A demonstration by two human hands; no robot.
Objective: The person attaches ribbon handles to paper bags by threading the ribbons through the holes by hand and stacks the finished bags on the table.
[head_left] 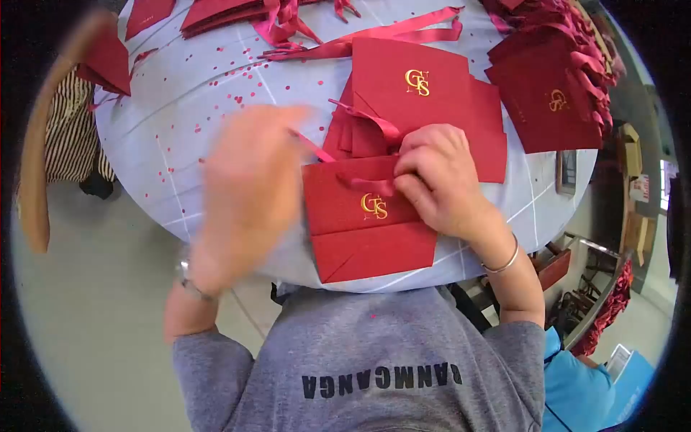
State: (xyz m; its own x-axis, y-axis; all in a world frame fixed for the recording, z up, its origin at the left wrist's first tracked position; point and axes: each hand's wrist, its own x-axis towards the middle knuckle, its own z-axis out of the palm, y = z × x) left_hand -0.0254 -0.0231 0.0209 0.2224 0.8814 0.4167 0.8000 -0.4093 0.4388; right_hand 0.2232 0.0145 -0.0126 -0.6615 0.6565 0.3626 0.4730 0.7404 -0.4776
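A red paper gift bag (371, 248) with a gold monogram lies flat at the table's near edge, its bottom folded up toward me. My right hand (446, 180) is closed at the bag's top right corner, by its ribbon handle (360, 185). Motion smears my left hand (252, 169), raised to the left of the bag. A narrow ribbon end (313, 146) runs from the bag's top toward the left fingertips; I cannot tell whether they hold it. Just beyond lies a small stack of similar red bags (425, 101), partly under my right hand.
Loose pink ribbons (374, 37) lie across the far side of the table (173, 144). Small red paper dots (237, 99) are scattered at left. A thick pile of ribboned bags (547, 93) stands at right. A person's blue sleeve (576, 392) shows at lower right.
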